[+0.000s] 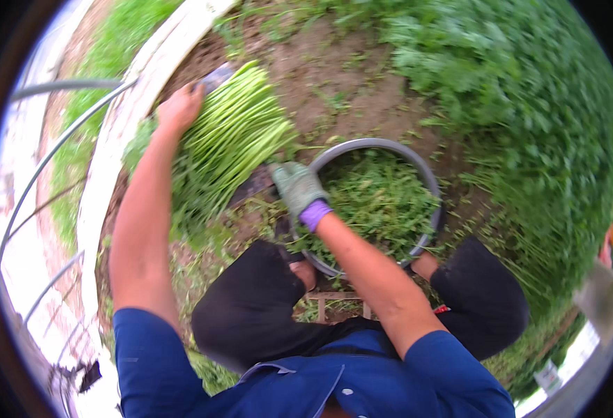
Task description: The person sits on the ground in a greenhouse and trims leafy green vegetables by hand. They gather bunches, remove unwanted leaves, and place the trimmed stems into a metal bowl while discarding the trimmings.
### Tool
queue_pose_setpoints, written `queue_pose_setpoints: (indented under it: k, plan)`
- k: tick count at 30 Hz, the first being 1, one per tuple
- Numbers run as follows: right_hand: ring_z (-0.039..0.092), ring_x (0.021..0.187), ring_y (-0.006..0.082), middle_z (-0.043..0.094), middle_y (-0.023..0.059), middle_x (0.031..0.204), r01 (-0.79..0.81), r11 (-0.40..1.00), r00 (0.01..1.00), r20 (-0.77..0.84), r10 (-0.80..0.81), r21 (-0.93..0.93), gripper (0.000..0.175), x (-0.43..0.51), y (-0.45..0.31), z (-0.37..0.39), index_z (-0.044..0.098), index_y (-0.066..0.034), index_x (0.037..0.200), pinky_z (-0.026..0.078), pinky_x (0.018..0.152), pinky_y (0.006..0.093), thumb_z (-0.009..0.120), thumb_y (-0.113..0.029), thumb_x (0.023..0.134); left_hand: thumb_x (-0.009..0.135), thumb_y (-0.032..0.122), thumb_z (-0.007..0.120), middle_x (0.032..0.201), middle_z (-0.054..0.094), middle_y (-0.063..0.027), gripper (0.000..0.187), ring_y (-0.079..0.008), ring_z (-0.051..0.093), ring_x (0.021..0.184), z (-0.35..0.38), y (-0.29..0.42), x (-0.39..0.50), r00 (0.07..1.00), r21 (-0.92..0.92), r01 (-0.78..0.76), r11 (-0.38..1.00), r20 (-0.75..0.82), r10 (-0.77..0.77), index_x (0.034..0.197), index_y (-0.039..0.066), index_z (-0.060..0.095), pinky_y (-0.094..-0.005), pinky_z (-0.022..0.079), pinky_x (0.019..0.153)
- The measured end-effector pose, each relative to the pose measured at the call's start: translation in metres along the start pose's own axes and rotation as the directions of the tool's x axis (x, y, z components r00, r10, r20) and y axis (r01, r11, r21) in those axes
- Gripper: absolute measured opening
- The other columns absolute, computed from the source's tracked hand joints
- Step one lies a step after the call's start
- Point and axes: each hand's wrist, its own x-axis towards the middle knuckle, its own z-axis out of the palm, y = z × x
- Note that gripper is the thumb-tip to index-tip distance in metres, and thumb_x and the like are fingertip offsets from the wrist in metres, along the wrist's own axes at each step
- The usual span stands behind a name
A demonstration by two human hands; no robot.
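Note:
A bundle of long-stemmed leafy greens (238,125) lies to the left on a dark sheet (254,185), its pale stems side by side and its leaves towards me. My bare left hand (182,107) is at the upper left edge of the bundle, fingers at a bit of the sheet; its grip is not clear. My right hand (297,186), in a grey-green glove with a purple cuff, is at the sheet's lower right corner, beside the grey tub; its fingertips are blurred. The round tub (384,143) between my feet holds loose green leaves and trimmings (379,204).
Dense leafy plants (500,94) grow at the right. Bare soil (348,99) with scattered leaves lies ahead. Curved metal pipes (60,141) and a pale strip (113,120) edge the left side. A small wooden frame (335,295) is between my legs.

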Motion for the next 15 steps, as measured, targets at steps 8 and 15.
queue_pose_setpoints:
  k: [8, 15]
  plan:
    - [0.069, 0.085, 0.0392, 0.069, 0.0271, 0.086, -0.032, 0.91, 0.954, 0.26, 0.151, -0.413, 0.064, -0.031, -0.022, -0.097, 0.072, 0.0017, 0.098, 0.053, 0.083, 0.0465, 0.045, -0.056, 0.095, 0.105, 0.047, 0.035, 0.129, 0.061, -0.0229, 0.058, -0.0389, 0.059, 0.118, 0.011, 0.031, -0.053, 0.958, -0.025, -0.171, 0.985, -0.239, 0.16, 0.129, 0.001, 0.061, -0.0475, 0.044, 0.101]
    - [0.069, 0.088, 0.0378, 0.07, 0.0237, 0.09, -0.162, 0.711, 0.888, 0.213, 0.408, -0.685, 0.059, -0.167, 0.049, -0.296, 0.072, 0.0034, 0.095, 0.052, 0.085, 0.0489, 0.05, -0.051, 0.094, 0.103, 0.05, 0.037, 0.152, 0.042, -0.0192, 0.066, -0.0367, 0.036, 0.141, 0.059, 0.067, -0.093, 0.877, 0.157, -0.09, 0.984, -0.455, 0.153, 0.148, 0.003, 0.04, -0.0493, 0.027, 0.115]
